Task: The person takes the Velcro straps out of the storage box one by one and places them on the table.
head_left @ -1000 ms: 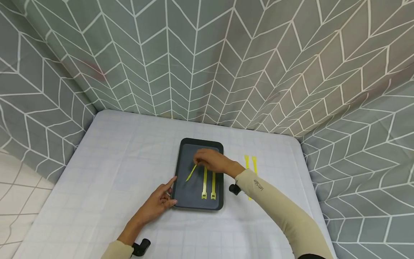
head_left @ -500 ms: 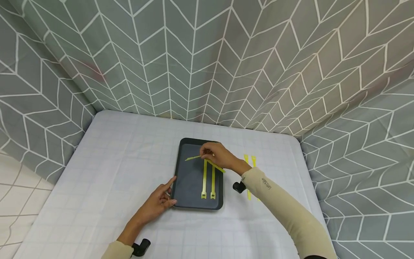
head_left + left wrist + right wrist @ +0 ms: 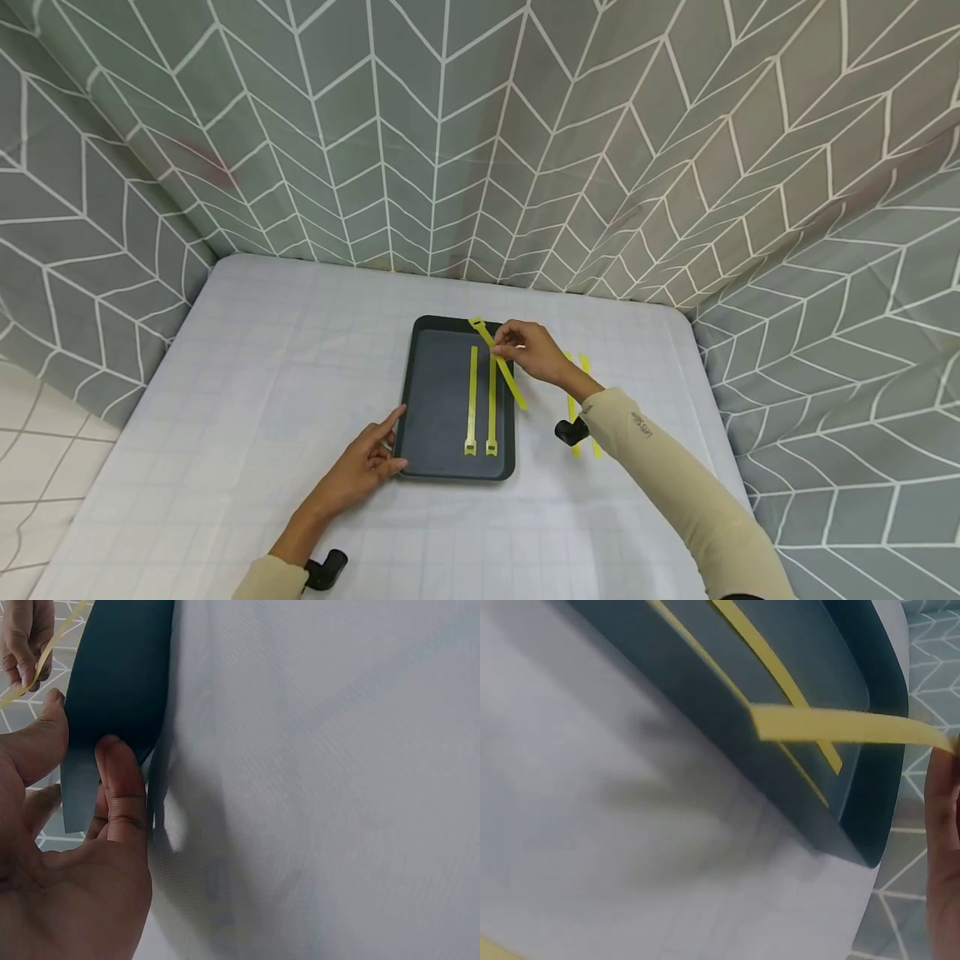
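And the right hand (image 3: 532, 350) has a yellow strap (image 3: 513, 389) pinched between thumb and fingers, slanting over the tray's right rim! Left hand (image 3: 363, 467) grips the tray (image 3: 435, 400) at its near-left corner. Two straps (image 3: 472, 400) lie inside; two more on the table (image 3: 262, 400), right. The right sleeve (image 3: 675, 492) reads "Let's Slim".

Left hand (image 3: 86, 877) holding dark tray (image 3: 124, 667), right hand (image 3: 25, 637) seemingly pinching yellow strip (image 3: 64, 628)
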A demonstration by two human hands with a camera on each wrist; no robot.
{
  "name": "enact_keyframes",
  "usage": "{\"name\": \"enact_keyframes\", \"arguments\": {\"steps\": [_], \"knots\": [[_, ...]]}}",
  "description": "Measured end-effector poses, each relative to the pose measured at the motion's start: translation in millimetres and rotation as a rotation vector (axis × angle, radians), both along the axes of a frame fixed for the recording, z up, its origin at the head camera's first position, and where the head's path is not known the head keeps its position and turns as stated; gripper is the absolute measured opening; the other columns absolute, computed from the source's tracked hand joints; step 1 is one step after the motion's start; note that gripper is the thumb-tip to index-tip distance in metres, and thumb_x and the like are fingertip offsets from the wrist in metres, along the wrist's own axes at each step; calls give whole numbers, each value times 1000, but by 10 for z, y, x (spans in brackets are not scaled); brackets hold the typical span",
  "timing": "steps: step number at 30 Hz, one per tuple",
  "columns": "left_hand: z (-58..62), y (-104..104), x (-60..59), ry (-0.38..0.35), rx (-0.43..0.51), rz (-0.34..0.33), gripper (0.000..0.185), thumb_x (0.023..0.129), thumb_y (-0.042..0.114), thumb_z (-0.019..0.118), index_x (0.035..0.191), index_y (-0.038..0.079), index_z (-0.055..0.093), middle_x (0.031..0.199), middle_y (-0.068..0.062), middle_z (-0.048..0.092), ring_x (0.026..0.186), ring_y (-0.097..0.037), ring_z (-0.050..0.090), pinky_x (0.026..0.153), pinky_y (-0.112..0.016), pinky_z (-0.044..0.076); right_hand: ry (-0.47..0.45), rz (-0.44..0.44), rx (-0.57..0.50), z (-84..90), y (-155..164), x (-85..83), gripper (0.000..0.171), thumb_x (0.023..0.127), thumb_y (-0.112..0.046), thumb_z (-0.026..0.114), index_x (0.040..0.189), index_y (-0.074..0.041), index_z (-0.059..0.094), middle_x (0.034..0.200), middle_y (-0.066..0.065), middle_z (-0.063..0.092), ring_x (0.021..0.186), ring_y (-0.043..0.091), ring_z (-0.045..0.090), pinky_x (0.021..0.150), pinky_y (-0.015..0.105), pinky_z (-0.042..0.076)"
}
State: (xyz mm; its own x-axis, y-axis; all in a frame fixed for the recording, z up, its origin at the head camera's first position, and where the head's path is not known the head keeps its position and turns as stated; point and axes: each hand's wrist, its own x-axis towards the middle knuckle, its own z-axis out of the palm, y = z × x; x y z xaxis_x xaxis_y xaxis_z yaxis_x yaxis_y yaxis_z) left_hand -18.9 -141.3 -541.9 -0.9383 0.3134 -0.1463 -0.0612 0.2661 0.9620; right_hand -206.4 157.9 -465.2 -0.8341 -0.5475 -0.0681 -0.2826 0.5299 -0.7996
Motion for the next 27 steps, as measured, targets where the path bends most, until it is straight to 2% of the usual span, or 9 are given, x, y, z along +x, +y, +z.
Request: {"name": "enact_keyframes", "arguments": {"steps": [3,8,11,19,24,27], "knots": [[-9,-1,-3,4,1,-1,82,92,7,71,160,11,25,114,-20,44,80,-8,56,70,-21,51,-40,-24,-17,-24,75,-1,10,97,-9,67,105,-2,64,100,13,67,96,26,70,84,42,57],[-22,-1,-5,1,0,-4,82,93,7,71,160,12,25,114,-20,44,81,-8,56,70,-21,51,-157,-94,-75,-57,172,-5,14,98,-7,64,108,3,63,102,17,65,98,32,68,90,55,54],[-20,-1,-8,-6,-4,0,82,93,7,71,160,13,25,114,-19,44,81,-8,56,69,-21,51,-223,-154,-103,-63,215,7,17,98,-6,65,109,5,63,102,17,65,97,31,67,93,55,53],[-19,20,-26,-20,-17,-2,83,92,5,71,160,14,25,114,-18,44,80,-8,56,69,-21,50,-360,-315,-122,-121,321,71,23,97,-4,64,114,10,61,100,13,68,86,10,66,95,47,54],[-17,12,-21,-20,-17,5,82,93,6,70,160,14,25,115,-18,44,81,-8,57,69,-21,50,-400,-362,-122,-216,378,91,26,98,-5,64,117,12,60,103,15,68,84,10,65,96,47,53],[-16,9,-18,-24,-12,6,82,93,6,70,160,14,25,115,-19,43,81,-7,57,69,-21,50,-415,-393,-93,-255,409,109,26,98,-6,64,117,11,61,106,16,68,85,10,65,94,42,55]]}}
